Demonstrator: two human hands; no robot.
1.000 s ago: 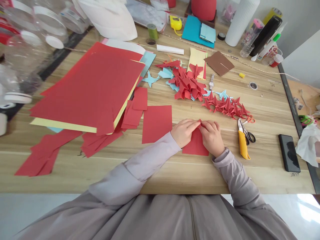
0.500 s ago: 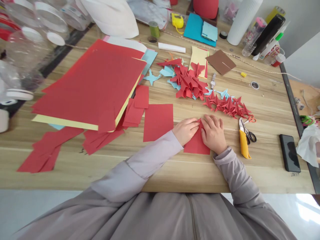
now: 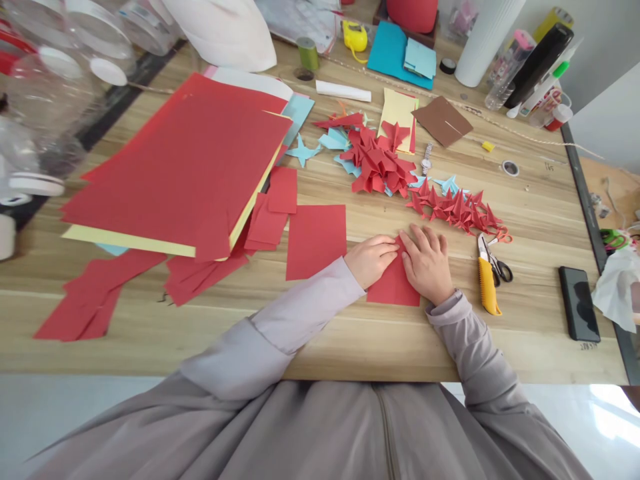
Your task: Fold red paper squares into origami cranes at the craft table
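Note:
A sheet of red paper [image 3: 393, 283] lies in front of me with its upper part under both hands. My left hand [image 3: 373, 260] has its fingers close together at the sheet's upper left, closed on the folded edge there. Flat on the upper right of the same paper rests my right hand [image 3: 427, 263], its fingers spread and its thumb pointing toward the middle. To the left is a second red square [image 3: 317, 241]. Beyond my hands are folded red paper stars [image 3: 457, 208] and a heap of red folded pieces [image 3: 377, 163].
A big stack of red sheets [image 3: 185, 167] and cut red strips [image 3: 95, 300] cover the left. At right are a yellow utility knife [image 3: 487, 283], scissors [image 3: 500, 270] and a phone [image 3: 579, 303]. A tape measure [image 3: 355, 37] and blue paper [image 3: 387, 53] lie at the back.
My right hand's fingers have lifted and spread slightly, with the fingertips a little farther up. My left hand and the red paper look almost unchanged; the view has shifted slightly.

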